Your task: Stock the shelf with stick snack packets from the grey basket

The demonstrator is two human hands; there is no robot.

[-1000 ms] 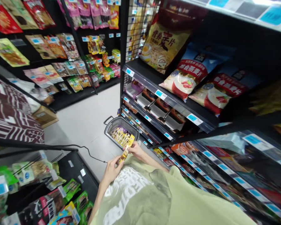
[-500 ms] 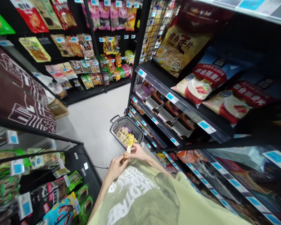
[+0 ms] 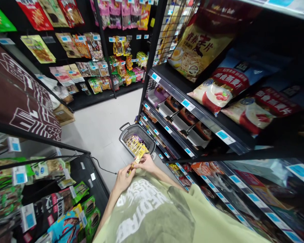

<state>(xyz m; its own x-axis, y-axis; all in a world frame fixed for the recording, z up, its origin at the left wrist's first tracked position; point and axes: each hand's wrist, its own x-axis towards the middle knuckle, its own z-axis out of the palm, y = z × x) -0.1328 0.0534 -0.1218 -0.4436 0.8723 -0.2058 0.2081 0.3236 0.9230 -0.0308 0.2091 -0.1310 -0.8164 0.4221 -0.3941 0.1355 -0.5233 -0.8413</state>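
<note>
Close to my body, a slim yellow snack packet point(image 3: 140, 155) is pinched between both hands. My left hand point(image 3: 124, 176) closes on its lower end. Around its middle are the fingers of my right hand point(image 3: 147, 164). The packet slants up and away, and its print is too small to read. Just beyond my hands, a dark grey shopping basket point(image 3: 122, 137) stands on the floor. Inside lie several similar yellow packets point(image 3: 134, 144) and some purple ones. My hands and the held packet cover part of the basket's near side.
A shelf unit point(image 3: 182, 104) with bagged oatmeal point(image 3: 223, 84) rises close on my right. At lower left is a rack point(image 3: 91, 182) of hanging snacks. More snack bags hang on the back wall rack point(image 3: 87, 92). A cardboard box point(image 3: 63, 114) sits on the floor point(image 3: 101, 121).
The packet has tilted more to the right and sits slightly lower. My left hand has shifted a little left; both hands keep hold of the packet.
</note>
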